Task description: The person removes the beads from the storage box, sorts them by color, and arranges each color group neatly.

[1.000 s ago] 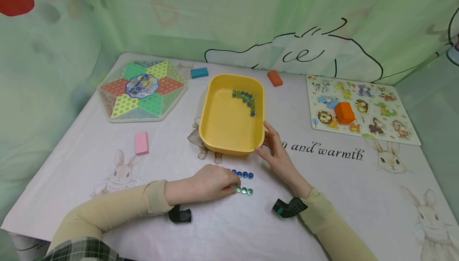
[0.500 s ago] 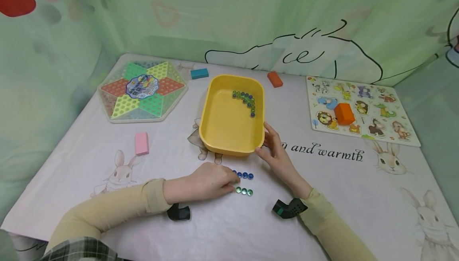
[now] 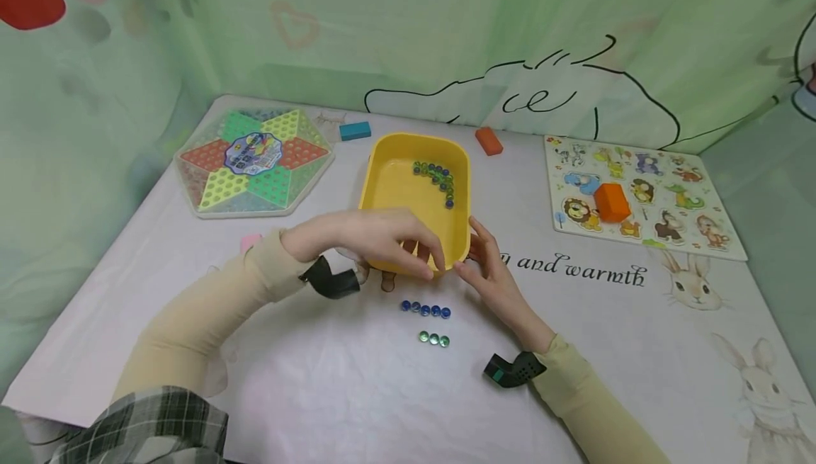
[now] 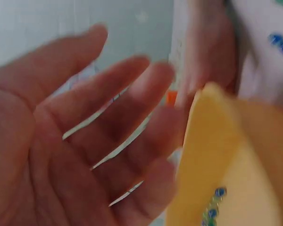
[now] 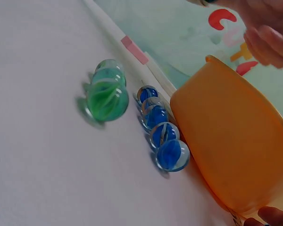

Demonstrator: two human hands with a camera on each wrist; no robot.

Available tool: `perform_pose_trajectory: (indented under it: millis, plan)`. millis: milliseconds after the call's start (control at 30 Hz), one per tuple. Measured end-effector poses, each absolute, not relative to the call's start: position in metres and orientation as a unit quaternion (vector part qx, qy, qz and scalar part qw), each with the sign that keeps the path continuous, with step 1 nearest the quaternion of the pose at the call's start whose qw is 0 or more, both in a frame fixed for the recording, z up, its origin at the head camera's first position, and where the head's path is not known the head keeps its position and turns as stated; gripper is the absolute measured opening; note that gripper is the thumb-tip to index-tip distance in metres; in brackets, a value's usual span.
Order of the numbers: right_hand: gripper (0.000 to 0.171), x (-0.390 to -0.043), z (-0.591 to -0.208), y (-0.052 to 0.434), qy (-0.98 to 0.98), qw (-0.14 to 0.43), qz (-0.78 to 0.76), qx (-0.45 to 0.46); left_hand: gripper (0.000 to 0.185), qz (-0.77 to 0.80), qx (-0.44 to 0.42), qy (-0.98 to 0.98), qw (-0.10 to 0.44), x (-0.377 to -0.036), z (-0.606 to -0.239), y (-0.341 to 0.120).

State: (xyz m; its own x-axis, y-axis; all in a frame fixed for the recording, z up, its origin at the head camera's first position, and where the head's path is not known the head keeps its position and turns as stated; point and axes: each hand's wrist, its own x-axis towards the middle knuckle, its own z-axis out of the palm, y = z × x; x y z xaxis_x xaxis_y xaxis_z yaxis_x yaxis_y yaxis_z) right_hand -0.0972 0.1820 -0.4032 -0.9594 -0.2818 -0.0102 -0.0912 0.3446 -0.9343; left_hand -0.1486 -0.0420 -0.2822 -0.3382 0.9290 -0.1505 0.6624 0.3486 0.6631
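A yellow tray (image 3: 414, 139) stands mid-table with a curved line of several blue and green marbles (image 3: 436, 175) in its far right corner. My left hand (image 3: 423, 258) hovers over the tray's near edge. In the left wrist view its fingers (image 4: 85, 141) are spread beside the tray (image 4: 226, 155), and no marble shows in the palm. My right hand (image 3: 487, 262) rests with straight fingers against the tray's near right corner. On the cloth in front lie a row of several blue marbles (image 3: 426, 309) (image 5: 160, 132) and three green marbles (image 3: 434, 339) (image 5: 106, 96).
A hexagonal Chinese checkers board (image 3: 253, 161) lies far left, with a pink block (image 3: 250, 241) partly behind my left sleeve. A teal block (image 3: 354, 129) and an orange block (image 3: 489, 139) sit behind the tray. An animal puzzle (image 3: 640, 191) carrying an orange block (image 3: 612, 200) lies far right. Green curtains close the back.
My left hand has lifted from the green marbles on the cloth and moved up and forward over the tray's near edge. The right hand has stayed on the tray corner.
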Motion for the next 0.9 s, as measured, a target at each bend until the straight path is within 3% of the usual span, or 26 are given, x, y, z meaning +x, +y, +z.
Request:
perform_pose_trajectory:
  millis: [100, 400, 900]
  plan:
    - [0.073, -0.098, -0.402, 0.183, 0.815, 0.088, -0.561, -0.113, 0.02, 0.261, 0.501, 0.772, 0.291, -0.174, -0.28, -0.037]
    - [0.073, -0.097, -0.401, 0.183, 0.814, 0.091, -0.562, -0.118, 0.019, 0.283, 0.397, 0.845, 0.218, -0.225, -0.302, -0.014]
    - [0.073, -0.097, -0.402, 0.182, 0.819, 0.087, -0.555, -0.113, 0.017, 0.205, 0.334, 0.899, 0.195, -0.252, -0.327, 0.015]
